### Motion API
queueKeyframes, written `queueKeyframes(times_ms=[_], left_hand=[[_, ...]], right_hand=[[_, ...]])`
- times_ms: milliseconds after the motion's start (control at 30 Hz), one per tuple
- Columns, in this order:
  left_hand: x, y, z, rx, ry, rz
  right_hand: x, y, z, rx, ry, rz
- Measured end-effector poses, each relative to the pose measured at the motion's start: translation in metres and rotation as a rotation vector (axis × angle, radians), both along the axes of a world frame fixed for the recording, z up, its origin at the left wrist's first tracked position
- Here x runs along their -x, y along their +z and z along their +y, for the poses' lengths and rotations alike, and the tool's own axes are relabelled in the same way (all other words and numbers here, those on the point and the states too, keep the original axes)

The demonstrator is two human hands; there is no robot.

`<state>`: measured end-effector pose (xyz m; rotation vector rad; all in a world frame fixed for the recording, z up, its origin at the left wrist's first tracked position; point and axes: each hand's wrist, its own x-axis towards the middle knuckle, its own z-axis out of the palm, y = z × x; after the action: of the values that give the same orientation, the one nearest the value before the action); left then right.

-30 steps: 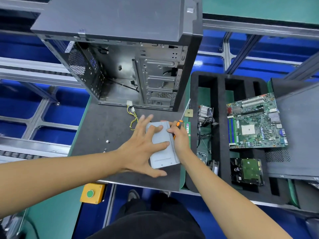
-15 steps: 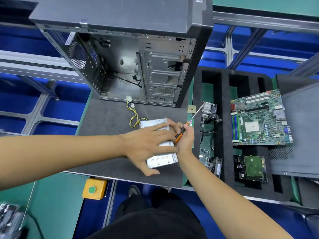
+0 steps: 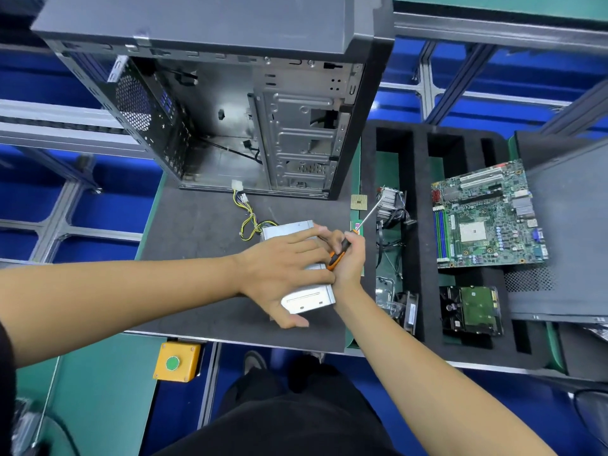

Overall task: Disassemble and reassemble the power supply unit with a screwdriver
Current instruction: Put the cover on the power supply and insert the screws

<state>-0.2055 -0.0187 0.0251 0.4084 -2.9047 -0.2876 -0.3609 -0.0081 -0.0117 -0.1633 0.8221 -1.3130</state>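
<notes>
The silver power supply unit (image 3: 307, 299) lies on the dark grey mat (image 3: 197, 232), its yellow and black cables (image 3: 251, 222) trailing toward the open computer case (image 3: 250, 126). My left hand (image 3: 283, 271) lies across the top of the unit with fingers spread, thumb down at its near edge. At the unit's right side, my right hand (image 3: 348, 258) grips the orange and black screwdriver (image 3: 339, 253), whose metal shaft points up and right, away from the unit. Much of the unit is hidden under both hands.
A black foam tray (image 3: 421, 225) to the right holds a motherboard (image 3: 487, 215), a hard drive (image 3: 473, 311), a heatsink with fan (image 3: 390, 200) and small parts. A CPU chip (image 3: 358, 202) lies by the case. A yellow button box (image 3: 177, 360) hangs below the table edge.
My left hand turned the power supply unit and now lies flatter across it. The screwdriver swung in my right hand so that its shaft points up and right.
</notes>
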Motion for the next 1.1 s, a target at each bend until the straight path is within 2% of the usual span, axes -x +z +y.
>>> queueKeyframes(times_ms=[200, 333, 367, 433, 533, 600, 700, 733, 800, 900, 967, 1000, 1033, 1100], left_hand=[[0.011, 0.012, -0.005, 0.018, -0.052, -0.002], [0.032, 0.029, -0.025, -0.103, -0.17, -0.086], [0.04, 0.032, -0.029, -0.138, -0.182, -0.151], [0.055, 0.035, -0.04, -0.206, -0.186, -0.391], [0.063, 0.021, -0.046, -0.258, -0.198, -0.711], [0.068, 0.01, -0.038, -0.201, -0.235, -0.743], [0.078, -0.004, -0.027, 0.031, -0.291, -0.722], [0.075, -0.006, -0.022, 0.082, -0.243, -0.64], [0.052, -0.014, -0.005, 0.062, -0.006, -0.296], [-0.006, -0.034, 0.037, -0.103, 0.649, 0.266], [-0.038, -0.044, 0.07, -0.286, 1.144, 0.492], [-0.05, -0.046, 0.079, -0.48, 1.335, 0.552], [-0.058, -0.047, 0.087, -0.754, 1.457, 0.588], [-0.067, -0.046, 0.093, -1.301, 1.495, 0.561]], right_hand=[[0.005, 0.002, 0.0, -0.05, -0.002, 0.058], [0.013, 0.001, 0.002, -0.216, -0.134, 0.065], [0.014, -0.002, 0.004, -0.269, -0.155, 0.063], [0.012, -0.01, 0.01, -0.347, -0.147, 0.105], [0.01, -0.022, 0.017, -0.381, -0.138, 0.279], [0.015, -0.027, 0.011, -0.358, -0.138, 0.333], [0.028, -0.034, -0.001, -0.364, -0.11, 0.425], [0.031, -0.036, -0.004, -0.356, -0.081, 0.496], [0.032, -0.036, -0.008, -0.318, -0.011, 0.653], [0.026, -0.035, -0.015, -0.281, 0.13, 0.826], [0.017, -0.037, -0.017, -0.27, 0.208, 0.88], [0.012, -0.036, -0.017, -0.27, 0.219, 0.908], [0.008, -0.034, -0.016, -0.27, 0.221, 0.955], [0.002, -0.03, -0.015, -0.252, 0.229, 1.017]])
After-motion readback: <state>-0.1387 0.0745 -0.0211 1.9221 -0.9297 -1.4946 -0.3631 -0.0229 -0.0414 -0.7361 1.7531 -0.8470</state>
